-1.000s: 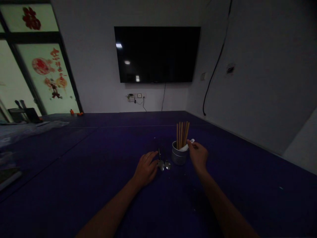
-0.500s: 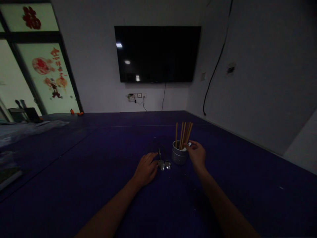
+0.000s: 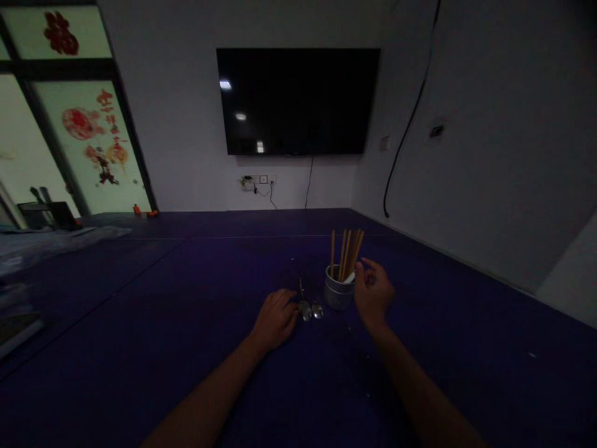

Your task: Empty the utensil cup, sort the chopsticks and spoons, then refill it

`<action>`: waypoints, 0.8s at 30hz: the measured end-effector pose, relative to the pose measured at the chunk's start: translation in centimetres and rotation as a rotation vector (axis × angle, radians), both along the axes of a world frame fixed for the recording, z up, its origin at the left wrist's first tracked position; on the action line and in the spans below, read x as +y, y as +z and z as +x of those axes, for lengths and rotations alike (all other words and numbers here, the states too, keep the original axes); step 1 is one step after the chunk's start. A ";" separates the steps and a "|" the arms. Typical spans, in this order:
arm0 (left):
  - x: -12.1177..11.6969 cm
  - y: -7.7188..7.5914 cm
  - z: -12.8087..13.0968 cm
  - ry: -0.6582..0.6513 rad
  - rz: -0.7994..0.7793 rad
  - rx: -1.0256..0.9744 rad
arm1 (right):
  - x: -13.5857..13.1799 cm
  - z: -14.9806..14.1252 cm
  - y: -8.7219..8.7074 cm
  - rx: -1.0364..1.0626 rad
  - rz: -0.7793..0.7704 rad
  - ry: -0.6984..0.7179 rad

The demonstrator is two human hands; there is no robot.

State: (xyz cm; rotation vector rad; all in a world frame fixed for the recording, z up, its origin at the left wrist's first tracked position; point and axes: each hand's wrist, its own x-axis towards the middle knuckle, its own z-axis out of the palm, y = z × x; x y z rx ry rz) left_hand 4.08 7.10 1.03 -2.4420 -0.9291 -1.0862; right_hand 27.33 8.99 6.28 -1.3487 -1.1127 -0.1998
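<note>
A grey cylindrical holder (image 3: 337, 295) stands on the dark blue table, with several wooden chopsticks (image 3: 347, 252) upright in it. A white piece (image 3: 349, 277), its kind unclear, leans at the holder's right rim. My right hand (image 3: 374, 291) is just right of the holder, thumb and fingers apart, with nothing seen between them. Two metal spoons (image 3: 305, 310) lie side by side left of the holder, bowls toward me. My left hand (image 3: 276, 318) rests on the table with fingers stretched out, its fingertips beside the left spoon; whether they touch it I cannot tell.
The blue tabletop (image 3: 186, 348) runs back to the wall under a television (image 3: 298, 99). Clear plastic wrap (image 3: 60, 246) and a dark box (image 3: 51, 215) are at the left. Small orange items (image 3: 152, 214) sit at the far edge. A black cable (image 3: 405, 130) hangs at the right.
My right hand has let go of the white piece and moved slightly right, away from the holder. The white piece stays in the holder. My left hand and the spoons have barely moved.
</note>
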 end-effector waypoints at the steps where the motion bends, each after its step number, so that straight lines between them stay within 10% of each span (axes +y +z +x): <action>1: 0.0 0.0 0.0 0.009 -0.010 0.004 | -0.3 -0.5 0.0 -0.078 -0.023 0.020; 10: 0.2 -0.2 0.0 0.136 -0.029 0.100 | -1.6 -6.1 -2.4 -0.783 -0.627 0.296; 24: 0.0 -0.1 0.2 0.140 -0.082 0.104 | -1.9 -7.1 -3.1 -0.761 -0.874 0.287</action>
